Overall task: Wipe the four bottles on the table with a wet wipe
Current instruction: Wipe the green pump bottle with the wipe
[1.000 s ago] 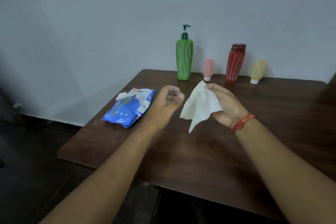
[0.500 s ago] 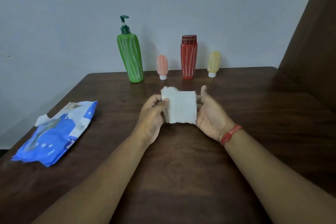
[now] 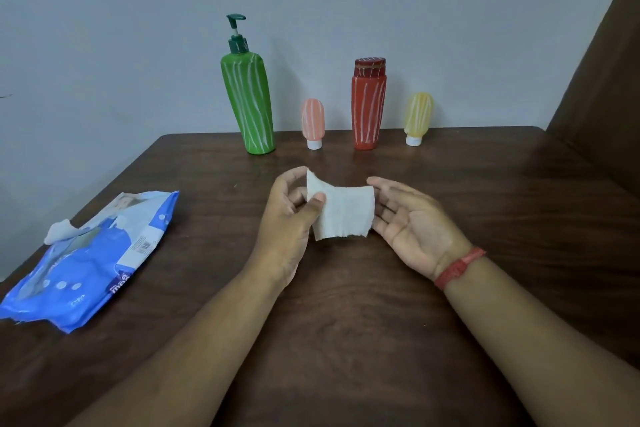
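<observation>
A folded white wet wipe (image 3: 341, 213) hangs between my hands above the middle of the brown table (image 3: 346, 340). My left hand (image 3: 289, 218) pinches its left edge with thumb and fingers. My right hand (image 3: 412, 229) lies palm up, fingers spread, touching the wipe's right edge. Along the table's far edge by the wall stand a tall green pump bottle (image 3: 248, 104), a small pink bottle (image 3: 312, 123) upside down on its cap, a red bottle (image 3: 369, 104) and a small yellow bottle (image 3: 418, 118) on its cap.
A blue wet wipe pack (image 3: 90, 263) lies at the table's left edge, a white wipe sticking out of its opening. A grey wall rises behind the bottles. A dark brown panel (image 3: 602, 87) stands at the far right.
My left hand came in and took hold of the wipe, which was folded into a small rectangle. The view swung right, and my right hand's fingers have loosened and spread.
</observation>
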The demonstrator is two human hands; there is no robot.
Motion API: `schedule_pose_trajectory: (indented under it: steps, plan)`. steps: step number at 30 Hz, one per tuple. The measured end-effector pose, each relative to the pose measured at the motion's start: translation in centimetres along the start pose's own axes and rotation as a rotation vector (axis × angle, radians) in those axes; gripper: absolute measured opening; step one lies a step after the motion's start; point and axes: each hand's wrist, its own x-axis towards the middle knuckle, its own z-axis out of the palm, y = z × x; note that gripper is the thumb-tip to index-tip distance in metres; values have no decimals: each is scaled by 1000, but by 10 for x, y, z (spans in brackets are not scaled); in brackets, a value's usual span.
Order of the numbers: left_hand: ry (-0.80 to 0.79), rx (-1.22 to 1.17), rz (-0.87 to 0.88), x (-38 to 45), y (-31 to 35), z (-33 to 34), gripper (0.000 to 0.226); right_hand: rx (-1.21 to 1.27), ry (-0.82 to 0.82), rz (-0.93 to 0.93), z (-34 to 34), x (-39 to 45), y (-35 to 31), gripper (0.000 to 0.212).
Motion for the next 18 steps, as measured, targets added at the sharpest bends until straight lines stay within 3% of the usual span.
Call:
schedule_pose_trajectory:
  steps: [4,8,11,14,18]
  plan:
    - [-47,44,32,1,-2,-2,47,55,19,83,-3,5,-4,35]
    - [-124,68,48,-4,0,-1,32,-27,-92,13,-4,1,-1,40]
    - [-174,58,49,-7,1,-2,29,-201,-201,-80,-6,-1,-4,42]
    - [-195,61,42,-6,4,-3,35,-410,-202,-210,-7,-2,-8,39]
    - [-149,304,127,-3,4,-7,37,-664,-186,-377,-7,-2,-4,36]
